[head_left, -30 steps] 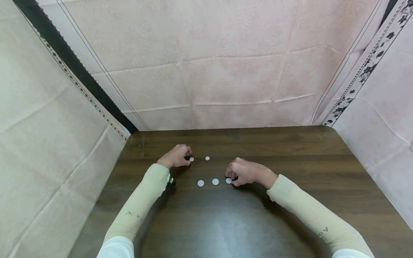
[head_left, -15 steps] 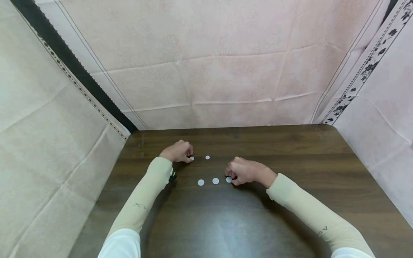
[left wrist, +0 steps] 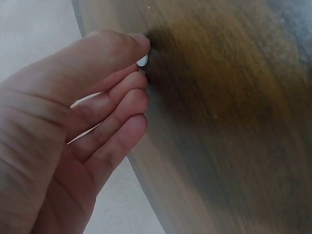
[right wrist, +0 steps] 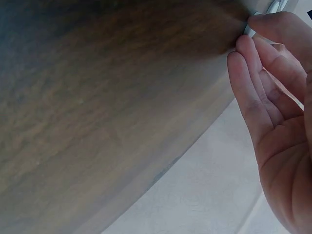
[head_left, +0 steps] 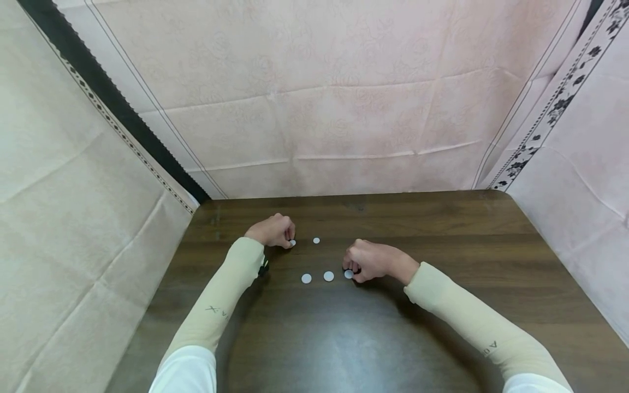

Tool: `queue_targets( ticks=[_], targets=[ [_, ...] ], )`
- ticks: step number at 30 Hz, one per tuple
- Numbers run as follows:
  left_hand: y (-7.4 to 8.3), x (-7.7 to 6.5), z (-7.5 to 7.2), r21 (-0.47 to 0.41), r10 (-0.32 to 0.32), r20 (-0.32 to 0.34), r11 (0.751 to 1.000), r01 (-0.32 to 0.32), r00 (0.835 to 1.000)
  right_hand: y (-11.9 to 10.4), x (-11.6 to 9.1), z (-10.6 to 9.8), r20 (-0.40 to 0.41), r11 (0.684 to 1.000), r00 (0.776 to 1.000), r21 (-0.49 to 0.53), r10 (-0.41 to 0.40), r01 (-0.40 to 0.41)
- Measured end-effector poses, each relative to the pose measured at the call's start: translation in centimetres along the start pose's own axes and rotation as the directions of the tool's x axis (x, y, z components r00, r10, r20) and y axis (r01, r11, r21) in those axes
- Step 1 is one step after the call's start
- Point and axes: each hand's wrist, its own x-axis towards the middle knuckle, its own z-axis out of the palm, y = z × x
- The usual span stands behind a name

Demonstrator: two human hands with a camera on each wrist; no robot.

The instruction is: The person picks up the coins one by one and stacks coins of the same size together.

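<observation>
White round discs lie on a brown wooden table (head_left: 344,338) in two rows. At the far row's left end, my left hand (head_left: 271,230) pinches a small white disc (left wrist: 142,60) between thumb and fingers, partly hidden by them. A second small disc (head_left: 316,240) lies just right of it. In the nearer row, my right hand (head_left: 375,260) holds the rightmost, larger disc (head_left: 348,274) between thumb and fingers; the right wrist view shows only a bit of this disc (right wrist: 249,31). Two more larger discs, a middle one (head_left: 328,276) and a left one (head_left: 307,278), lie apart from both hands.
The table's far edge (head_left: 393,193) meets a hanging pale patterned cloth (head_left: 344,109). More cloth hangs along the left side (head_left: 88,229) and the right side (head_left: 580,174). Pale sleeves cover both forearms.
My left hand has shifted slightly away from me and to the right, with its fingers closer about the small disc. The right hand and the other discs stay practically where they were.
</observation>
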Motion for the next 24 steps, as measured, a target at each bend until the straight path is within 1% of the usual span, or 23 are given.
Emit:
queue_targets(
  ticks=[3, 8, 15, 19, 24],
  targets=[
    [-0.1, 0.1, 0.1, -0.001, 0.003, 0.007, 1.000, -0.003, 1.000, -0.1, 0.0, 0.0, 0.000, 1.000, 1.000, -0.002, -0.013, 0.013],
    [-0.2, 0.3, 0.3, 0.003, 0.005, 0.007, 1.000, -0.005, 1.000, -0.1, 0.0, -0.1, 0.006, 1.000, 1.000, -0.011, -0.011, 0.011],
    [-0.6, 0.4, 1.2, 0.044, 0.023, -0.040, 0.999, -0.021, 0.999, 0.0, -0.1, -0.1, 0.004, 1.000, 1.000, -0.002, -0.012, 0.012],
    [-0.6, -0.3, 1.7, 0.039, 0.059, -0.061, 0.998, -0.057, 0.996, 0.0, -0.1, -0.1, 0.005, 1.000, 1.000, -0.004, -0.018, 0.018],
    [-0.2, -1.8, 1.9, 0.028, 0.101, -0.075, 0.995, -0.100, 0.992, 0.0, 0.1, -0.2, 0.003, 1.000, 1.000, -0.012, -0.029, 0.029]
  ],
)
